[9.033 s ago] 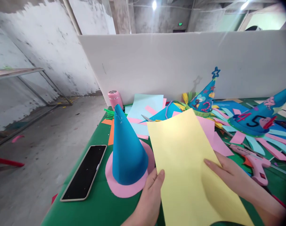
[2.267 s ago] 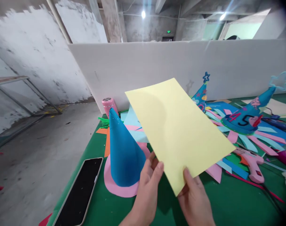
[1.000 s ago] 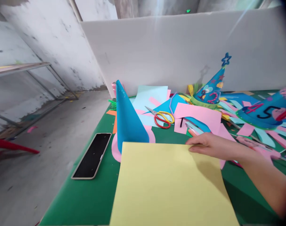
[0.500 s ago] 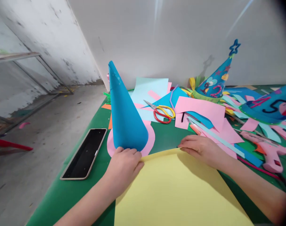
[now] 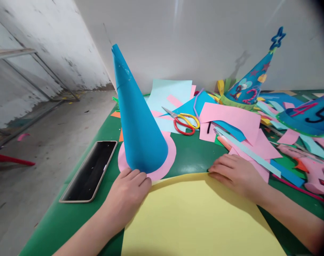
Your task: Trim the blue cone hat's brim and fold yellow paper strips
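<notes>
A large sheet of yellow paper (image 5: 199, 217) lies in front of me, its far edge bent over in a narrow strip. At the left end of that edge, the fingers of my left hand (image 5: 129, 193) are closed on the paper. The right end is pinched by my right hand (image 5: 235, 174); its fingertips are partly hidden. Just beyond my left hand, a tall blue paper cone (image 5: 140, 124) stands on a round pink paper (image 5: 169, 160), leaning slightly left.
A phone (image 5: 91, 174) lies left on the green table (image 5: 79, 220). Scissors (image 5: 183, 121), pink paper (image 5: 231, 117) and light-blue paper (image 5: 169, 90) lie behind. Rightward are a pink glue gun (image 5: 315, 170) and two decorated party hats, a star-topped hat (image 5: 247, 89) and another hat (image 5: 306, 119).
My hands sit slightly farther apart along the paper's far edge. The view has come a little closer, so the blue cone looks larger.
</notes>
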`<action>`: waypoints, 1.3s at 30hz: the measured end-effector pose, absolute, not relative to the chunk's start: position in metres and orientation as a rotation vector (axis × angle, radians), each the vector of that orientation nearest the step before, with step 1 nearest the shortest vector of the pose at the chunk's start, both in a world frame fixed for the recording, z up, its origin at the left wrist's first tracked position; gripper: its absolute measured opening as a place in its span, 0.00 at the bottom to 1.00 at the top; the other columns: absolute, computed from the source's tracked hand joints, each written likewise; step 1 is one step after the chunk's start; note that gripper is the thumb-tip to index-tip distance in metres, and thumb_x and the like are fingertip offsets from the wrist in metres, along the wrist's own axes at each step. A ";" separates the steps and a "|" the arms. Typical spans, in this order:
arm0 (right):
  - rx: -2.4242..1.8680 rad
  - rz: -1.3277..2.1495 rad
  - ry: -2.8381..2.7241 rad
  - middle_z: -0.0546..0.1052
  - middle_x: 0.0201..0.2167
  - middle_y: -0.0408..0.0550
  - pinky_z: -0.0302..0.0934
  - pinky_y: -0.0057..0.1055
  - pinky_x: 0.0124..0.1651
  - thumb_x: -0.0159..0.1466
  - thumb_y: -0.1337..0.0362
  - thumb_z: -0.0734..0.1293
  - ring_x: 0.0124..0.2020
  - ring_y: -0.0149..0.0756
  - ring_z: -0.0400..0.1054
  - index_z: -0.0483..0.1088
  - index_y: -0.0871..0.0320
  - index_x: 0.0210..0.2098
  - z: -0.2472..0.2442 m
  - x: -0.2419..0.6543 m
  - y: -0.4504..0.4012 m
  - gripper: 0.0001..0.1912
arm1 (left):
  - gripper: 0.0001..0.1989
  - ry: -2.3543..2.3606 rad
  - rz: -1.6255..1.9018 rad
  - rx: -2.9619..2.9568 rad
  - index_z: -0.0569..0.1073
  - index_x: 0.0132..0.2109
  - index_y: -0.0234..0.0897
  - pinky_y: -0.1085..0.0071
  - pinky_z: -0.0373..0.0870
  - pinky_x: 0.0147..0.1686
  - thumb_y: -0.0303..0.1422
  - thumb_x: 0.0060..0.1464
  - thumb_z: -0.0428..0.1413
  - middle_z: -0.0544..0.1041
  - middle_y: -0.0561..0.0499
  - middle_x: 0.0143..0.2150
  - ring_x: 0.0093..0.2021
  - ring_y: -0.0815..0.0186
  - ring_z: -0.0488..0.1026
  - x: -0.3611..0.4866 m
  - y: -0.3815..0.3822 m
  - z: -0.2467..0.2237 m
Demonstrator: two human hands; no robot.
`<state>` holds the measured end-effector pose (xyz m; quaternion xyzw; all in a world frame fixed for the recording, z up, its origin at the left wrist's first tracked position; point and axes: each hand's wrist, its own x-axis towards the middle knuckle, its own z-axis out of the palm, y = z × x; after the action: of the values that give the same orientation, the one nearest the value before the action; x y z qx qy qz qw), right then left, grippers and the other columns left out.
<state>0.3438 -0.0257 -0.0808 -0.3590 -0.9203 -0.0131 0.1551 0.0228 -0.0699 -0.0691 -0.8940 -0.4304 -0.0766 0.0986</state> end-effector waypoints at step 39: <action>-0.781 -0.099 -2.629 0.73 0.28 0.46 0.48 0.33 0.31 0.62 0.72 0.58 0.31 0.33 0.61 0.68 0.60 0.34 -0.073 0.291 -0.040 0.08 | 0.09 -1.112 -0.308 -2.429 0.73 0.38 0.33 0.58 0.61 0.39 0.25 0.53 0.48 0.76 0.46 0.36 0.39 0.55 0.70 0.024 -0.070 -0.055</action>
<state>0.2915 -0.0398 -0.0729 -0.2790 -0.9392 -0.0353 0.1971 0.0238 -0.0698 -0.0551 -0.8803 -0.4030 -0.1115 0.2241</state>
